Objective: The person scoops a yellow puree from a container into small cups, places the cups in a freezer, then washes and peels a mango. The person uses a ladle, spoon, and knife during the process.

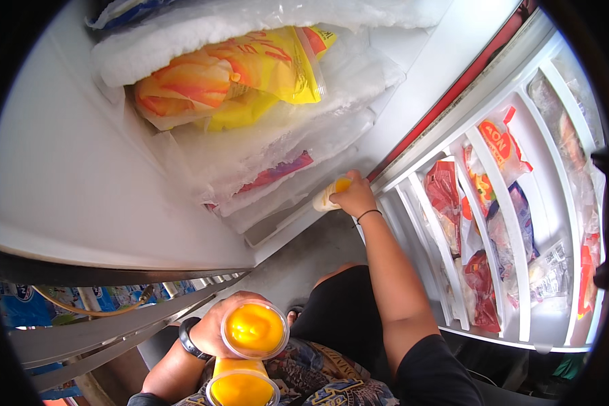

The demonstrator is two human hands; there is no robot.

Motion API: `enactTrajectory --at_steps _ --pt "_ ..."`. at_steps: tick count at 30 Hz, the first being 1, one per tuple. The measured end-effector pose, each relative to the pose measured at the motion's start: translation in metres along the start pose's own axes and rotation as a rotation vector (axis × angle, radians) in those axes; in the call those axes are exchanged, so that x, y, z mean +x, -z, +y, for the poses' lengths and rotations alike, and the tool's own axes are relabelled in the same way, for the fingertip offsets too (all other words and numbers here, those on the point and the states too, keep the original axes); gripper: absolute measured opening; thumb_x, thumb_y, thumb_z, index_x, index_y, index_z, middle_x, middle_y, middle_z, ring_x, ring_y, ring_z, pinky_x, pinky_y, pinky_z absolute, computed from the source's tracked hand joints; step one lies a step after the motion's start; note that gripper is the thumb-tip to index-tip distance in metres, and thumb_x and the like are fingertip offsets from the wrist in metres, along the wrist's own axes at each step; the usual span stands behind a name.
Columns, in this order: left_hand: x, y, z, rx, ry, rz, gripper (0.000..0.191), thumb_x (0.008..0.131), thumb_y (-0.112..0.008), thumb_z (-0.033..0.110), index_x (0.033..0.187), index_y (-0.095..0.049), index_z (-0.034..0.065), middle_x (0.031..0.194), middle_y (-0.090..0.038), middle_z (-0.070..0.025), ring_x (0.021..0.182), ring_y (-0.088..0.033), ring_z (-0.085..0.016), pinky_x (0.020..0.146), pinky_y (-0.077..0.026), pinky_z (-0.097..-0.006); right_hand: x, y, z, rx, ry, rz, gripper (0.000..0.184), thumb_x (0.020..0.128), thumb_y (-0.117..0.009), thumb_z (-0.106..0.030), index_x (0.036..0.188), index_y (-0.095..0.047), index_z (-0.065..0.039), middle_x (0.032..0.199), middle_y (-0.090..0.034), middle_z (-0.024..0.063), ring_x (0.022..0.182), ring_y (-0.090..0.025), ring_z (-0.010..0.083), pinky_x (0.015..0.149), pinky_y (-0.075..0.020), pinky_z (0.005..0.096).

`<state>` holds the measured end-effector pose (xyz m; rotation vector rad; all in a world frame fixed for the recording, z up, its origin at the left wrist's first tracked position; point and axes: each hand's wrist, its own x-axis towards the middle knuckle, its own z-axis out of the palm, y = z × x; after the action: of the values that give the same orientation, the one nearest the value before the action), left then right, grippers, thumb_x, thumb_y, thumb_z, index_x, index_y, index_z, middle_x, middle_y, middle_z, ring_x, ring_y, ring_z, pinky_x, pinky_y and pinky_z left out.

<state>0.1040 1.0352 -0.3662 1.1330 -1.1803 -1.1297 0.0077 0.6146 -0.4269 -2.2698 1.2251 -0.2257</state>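
My left hand (214, 327), with a black band at the wrist, is closed around a clear plastic cup with orange-yellow contents (255, 329), its round top facing up. A second such cup (242, 388) is just below it, against my patterned shirt; what supports it is hidden. My right hand (354, 195) reaches forward and grips another cup (330, 196), which lies tilted, pale at its far end and yellow near my fingers. It is at the lower front edge of the open freezer (284, 243). Higher up, yellow and orange food bags (264, 66) lie between frosted shelves.
The open freezer door (553, 203) stands at the right, its white racks holding red and clear packets (442, 195). Thick frost (182, 51) coats the shelves. At the lower left are metal bars (101, 330) with blue packages behind. Grey floor (304, 259) shows below.
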Motion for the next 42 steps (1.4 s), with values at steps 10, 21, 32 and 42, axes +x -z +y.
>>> enactTrajectory --at_steps 10,21,32,42 --pt "0.004 -0.073 0.014 0.049 0.013 0.178 0.085 0.061 -0.101 0.028 0.133 -0.063 0.0060 0.127 -0.069 -0.0159 0.116 -0.066 -0.034 0.103 -0.051 -0.0446 0.039 -0.055 0.030 0.027 -0.139 0.087 0.090 0.066 -0.087 -0.030 0.142 -0.043 -0.008 0.133 -0.049 0.0295 0.123 -0.054 0.0456 0.108 -0.0478 0.0483" --pt "-0.003 -0.072 0.016 -0.057 0.095 0.288 0.081 0.060 -0.100 0.035 0.128 -0.067 0.0053 0.123 -0.072 -0.0180 0.111 -0.071 -0.033 0.101 -0.054 -0.0437 0.113 -0.132 0.069 0.097 0.083 -0.121 0.091 0.076 -0.081 -0.028 0.154 -0.037 -0.007 0.152 -0.044 0.0230 0.143 -0.043 0.0370 0.120 -0.0353 0.0498" --pt "-0.003 -0.079 0.022 -0.052 0.145 0.315 0.079 0.060 -0.100 0.031 0.127 -0.067 0.0050 0.121 -0.073 -0.0182 0.110 -0.071 -0.033 0.101 -0.055 -0.0434 0.130 -0.156 0.068 -0.282 0.374 0.074 0.084 0.096 -0.058 -0.047 0.166 -0.025 -0.014 0.171 -0.026 0.0111 0.158 -0.022 0.0332 0.128 -0.0216 0.0446" --pt "-0.005 -0.076 0.019 -0.009 0.127 0.286 0.075 0.060 -0.100 0.027 0.124 -0.068 0.0036 0.120 -0.073 -0.0186 0.108 -0.073 -0.032 0.102 -0.055 -0.0431 0.103 -0.117 0.047 -0.107 -0.038 -0.291 0.090 0.090 -0.065 -0.044 0.166 -0.025 -0.019 0.167 -0.029 0.0146 0.150 -0.028 0.0413 0.115 -0.0412 0.0513"
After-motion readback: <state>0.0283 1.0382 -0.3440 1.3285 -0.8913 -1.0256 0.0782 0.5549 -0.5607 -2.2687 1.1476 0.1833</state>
